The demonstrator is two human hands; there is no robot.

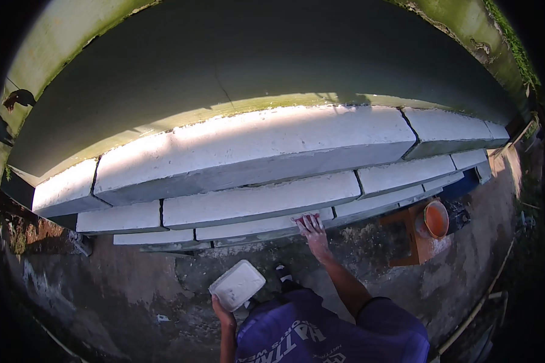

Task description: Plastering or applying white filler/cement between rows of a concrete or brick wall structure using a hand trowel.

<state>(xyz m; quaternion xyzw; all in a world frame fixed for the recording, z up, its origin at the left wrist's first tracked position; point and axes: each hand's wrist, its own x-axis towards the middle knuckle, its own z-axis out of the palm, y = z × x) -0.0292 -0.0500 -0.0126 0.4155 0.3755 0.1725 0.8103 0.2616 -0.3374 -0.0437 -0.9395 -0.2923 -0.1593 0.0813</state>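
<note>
My left hand (221, 310) grips the edge of a white, shallow rectangular tub (224, 276), held tilted in front of my body. A whitish coating shows inside it. Farther forward and to the right, my right hand (313, 228) presses a small reddish pad (298, 218) against a low white slab (254, 228). Fingers cover most of the pad, so its exact kind cannot be told. White residue coats those fingers. Above that slab rise more long white blocks (260, 201) in stepped rows, with dark gaps between their ends.
To the right, an orange bucket (436, 219) stands by an orange-brown box-like piece (426, 245), with a black plastic bag (458, 213) beside it. A dark wall (254, 54) rises behind the blocks. My shoe (282, 271) is on the stained concrete floor (139, 284).
</note>
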